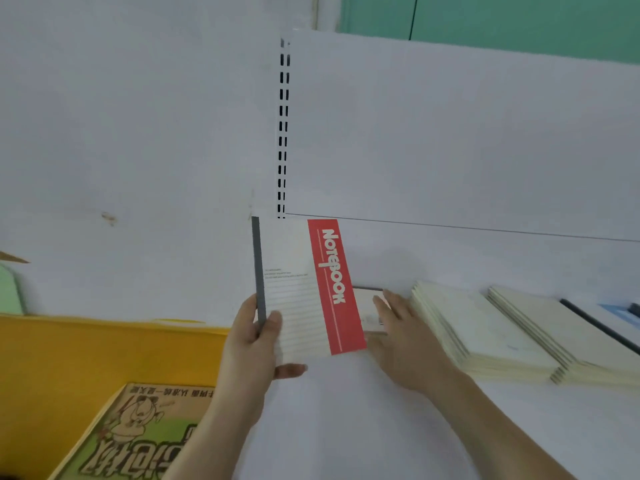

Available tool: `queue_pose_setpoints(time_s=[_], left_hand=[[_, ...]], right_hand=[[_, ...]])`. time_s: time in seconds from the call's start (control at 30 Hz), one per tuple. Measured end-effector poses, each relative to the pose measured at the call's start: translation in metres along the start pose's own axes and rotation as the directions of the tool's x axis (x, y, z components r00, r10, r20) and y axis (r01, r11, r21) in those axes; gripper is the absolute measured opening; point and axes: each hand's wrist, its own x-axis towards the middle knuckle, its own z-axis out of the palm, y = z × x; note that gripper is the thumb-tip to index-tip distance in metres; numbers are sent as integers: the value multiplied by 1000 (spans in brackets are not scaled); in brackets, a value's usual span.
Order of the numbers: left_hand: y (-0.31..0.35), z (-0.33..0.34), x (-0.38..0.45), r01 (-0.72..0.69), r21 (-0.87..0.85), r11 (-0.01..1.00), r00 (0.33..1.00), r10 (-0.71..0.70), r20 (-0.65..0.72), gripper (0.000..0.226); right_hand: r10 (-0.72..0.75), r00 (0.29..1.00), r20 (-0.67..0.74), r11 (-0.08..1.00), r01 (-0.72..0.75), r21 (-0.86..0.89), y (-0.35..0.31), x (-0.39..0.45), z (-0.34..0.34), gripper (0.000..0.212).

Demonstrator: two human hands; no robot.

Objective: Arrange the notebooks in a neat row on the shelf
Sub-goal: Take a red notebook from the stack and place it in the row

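My left hand (254, 344) grips a white notebook (298, 292) with a red "Notebook" band and a grey spine, held upright above the white shelf (346, 427). My right hand (401, 337) lies flat, fingers spread, on another notebook (365, 306) lying on the shelf behind the held one; most of that notebook is hidden. To the right, two stacks of cream notebooks, one nearer (485, 334) and one further right (561, 334), lie flat on the shelf side by side.
A yellow bin (104, 351) stands at the left with a cartoon-covered book (135, 434) in it. A slotted shelf upright (283, 133) rises at the back. A dark-edged book (602, 327) and something blue (620, 313) lie at the far right.
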Motion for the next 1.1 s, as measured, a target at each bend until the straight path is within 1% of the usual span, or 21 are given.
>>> queue_pose_setpoints(time_s=[0.03, 0.07, 0.1, 0.17, 0.23, 0.33, 0.4, 0.47, 0.53, 0.57, 0.6, 0.63, 0.7, 0.73, 0.77, 0.8, 0.87, 0.93, 1.0, 1.07, 1.1], left_hand=[[-1, -1, -2, -8, 20, 1000, 1000, 8, -1, 31], [-3, -2, -3, -15, 40, 999, 1000, 15, 0, 31], [-5, -2, -4, -22, 61, 998, 1000, 22, 0, 31], [-8, -3, -7, -36, 91, 995, 999, 36, -1, 32], [-12, -2, -9, -41, 96, 995, 999, 42, -4, 32], [-12, 0, -13, -43, 85, 995, 999, 43, -3, 32], [-10, -1, -14, -55, 70, 996, 998, 57, -26, 34], [-8, -3, -13, -82, 58, 995, 995, 85, -55, 35], [-8, -3, -12, -102, 67, 993, 992, 106, -70, 36], [-8, -3, -11, -102, 73, 992, 992, 107, -71, 37], [-8, -2, -11, -101, 78, 992, 992, 106, -67, 37], [-9, -1, -11, -102, 83, 991, 993, 106, -52, 37], [-7, 3, -13, -117, 92, 989, 993, 117, 8, 37], [-6, 7, -15, -126, 95, 988, 991, 122, 46, 36], [-5, 10, -16, -133, 96, 986, 989, 126, 82, 36], [-5, 15, -18, -138, 94, 986, 986, 127, 108, 35], [-5, 24, -23, -145, 84, 986, 983, 134, 130, 33], [-5, 34, -30, -186, 79, 979, 976, 175, 128, 29], [-5, 42, -37, -232, 75, 970, 964, 219, 150, 30], [-7, 48, -43, -230, 66, 971, 957, 213, 197, 31], [-8, 50, -44, -198, 50, 979, 956, 182, 228, 30]], right_hand=[[-31, 998, 50, 995, 36, -92, 2, 3, 6, 69], [-63, 995, 78, 985, 75, -156, 4, 4, 11, 67], [-102, 992, 72, 977, 114, -183, 5, 5, 14, 59], [-173, 984, -33, 971, 164, -176, 7, 7, 15, 37], [-206, 972, -113, 962, 180, -206, 8, 7, 10, 26], [-134, 960, -247, 978, 89, -187, 4, 3, -2, 17], [-78, 903, -423, 993, 30, -118, 1, 0, -17, 15], [-12, 807, -590, 1000, 7, -11, -2, -3, -36, 11], [113, 717, -687, 984, 16, 179, -4, -9, -58, 19], [191, 678, -709, 956, 35, 291, -7, -16, -68, 21], [269, 655, -706, 915, 55, 400, -10, -22, -77, 20], [338, 653, -678, 859, 80, 506, -14, -28, -84, 18], [436, 690, -578, 719, 119, 685, -22, -39, -85, 16], [463, 716, -522, 668, 105, 737, -26, -43, -80, 15], [466, 744, -478, 660, 68, 749, -30, -47, -72, 15], [457, 768, -449, 679, 25, 734, -33, -51, -63, 15], [463, 793, -396, 691, -44, 721, -38, -60, -45, 17], [484, 794, -369, 663, -58, 746, -40, -68, -36, 20], [507, 788, -348, 635, -68, 770, -40, -76, -33, 20], [539, 778, -322, 590, -77, 804, -37, -85, -34, 20], [555, 771, -312, 563, -72, 823, -35, -90, -35, 22]])
